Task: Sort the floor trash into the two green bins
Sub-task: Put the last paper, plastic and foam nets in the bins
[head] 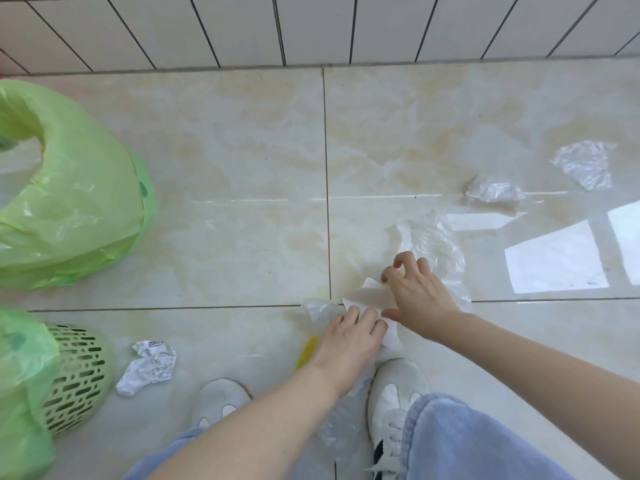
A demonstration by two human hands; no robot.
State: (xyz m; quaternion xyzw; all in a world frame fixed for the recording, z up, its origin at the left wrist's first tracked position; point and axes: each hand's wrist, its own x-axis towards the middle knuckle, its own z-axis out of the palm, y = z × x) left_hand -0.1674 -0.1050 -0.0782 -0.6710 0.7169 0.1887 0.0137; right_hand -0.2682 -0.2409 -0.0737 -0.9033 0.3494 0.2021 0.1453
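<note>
A white sheet of paper (369,296) lies on the tiled floor just ahead of my feet. My left hand (346,341) rests on its near edge with the fingers laid fairly flat. My right hand (417,294) curls over its right side, with thumb and fingertips pinching the sheet. Clear plastic film (433,244) lies under and beyond my right hand. More clear plastic with a yellow patch (306,351) sits beneath my left hand. Two green bins stand at the left: a bag-lined far bin (86,202) and a near mesh basket (81,375).
A crumpled printed paper (149,365) lies beside the mesh basket. Two more clear plastic scraps (585,164) (495,192) lie at the far right. My white shoes (394,393) stand close behind the paper. A white tiled wall (311,29) closes the floor at the back.
</note>
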